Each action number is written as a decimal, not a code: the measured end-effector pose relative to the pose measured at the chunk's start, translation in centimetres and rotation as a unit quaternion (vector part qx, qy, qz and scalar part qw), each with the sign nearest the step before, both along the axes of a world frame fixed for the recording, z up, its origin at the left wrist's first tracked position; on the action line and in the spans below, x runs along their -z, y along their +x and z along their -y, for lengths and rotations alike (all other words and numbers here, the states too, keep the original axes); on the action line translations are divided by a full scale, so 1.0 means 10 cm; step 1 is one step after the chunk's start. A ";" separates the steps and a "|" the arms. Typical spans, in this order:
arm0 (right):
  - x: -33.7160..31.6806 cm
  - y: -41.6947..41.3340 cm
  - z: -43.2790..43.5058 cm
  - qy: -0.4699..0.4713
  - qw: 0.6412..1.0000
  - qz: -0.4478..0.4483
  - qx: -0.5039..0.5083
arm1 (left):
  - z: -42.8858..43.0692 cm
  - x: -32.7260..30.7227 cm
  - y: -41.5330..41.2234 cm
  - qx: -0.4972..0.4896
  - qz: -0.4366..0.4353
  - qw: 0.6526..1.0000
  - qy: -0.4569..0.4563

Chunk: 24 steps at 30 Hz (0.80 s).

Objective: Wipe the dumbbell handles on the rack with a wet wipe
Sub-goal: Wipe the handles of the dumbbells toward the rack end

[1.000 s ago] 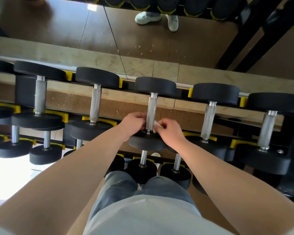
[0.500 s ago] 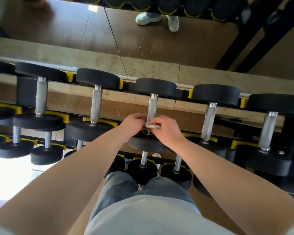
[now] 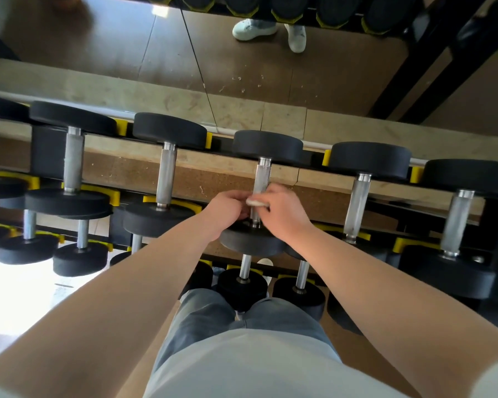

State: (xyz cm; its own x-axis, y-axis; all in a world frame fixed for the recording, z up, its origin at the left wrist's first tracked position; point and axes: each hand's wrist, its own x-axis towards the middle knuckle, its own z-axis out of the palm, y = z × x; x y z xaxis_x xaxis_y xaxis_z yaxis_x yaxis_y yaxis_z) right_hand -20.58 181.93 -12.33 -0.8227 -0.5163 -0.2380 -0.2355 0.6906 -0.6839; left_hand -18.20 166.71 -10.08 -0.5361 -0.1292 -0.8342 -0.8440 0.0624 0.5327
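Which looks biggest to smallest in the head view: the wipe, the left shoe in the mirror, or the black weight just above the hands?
1. black weight
2. left shoe, though it is farther away
3. wet wipe

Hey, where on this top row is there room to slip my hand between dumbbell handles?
Open gaps: between the middle handle and the handle to its right; between the left neighbour handle and the far-left handle. Crowded: around the middle handle, where the left hand grips it and the right hand presses the wet wipe; small lower dumbbells sit packed.
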 end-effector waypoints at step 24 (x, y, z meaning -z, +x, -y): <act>-0.13 -0.22 0.00 0.041 0.998 -0.020 0.034 | 0.05 0.05 0.02 -0.031 -0.008 0.999 0.015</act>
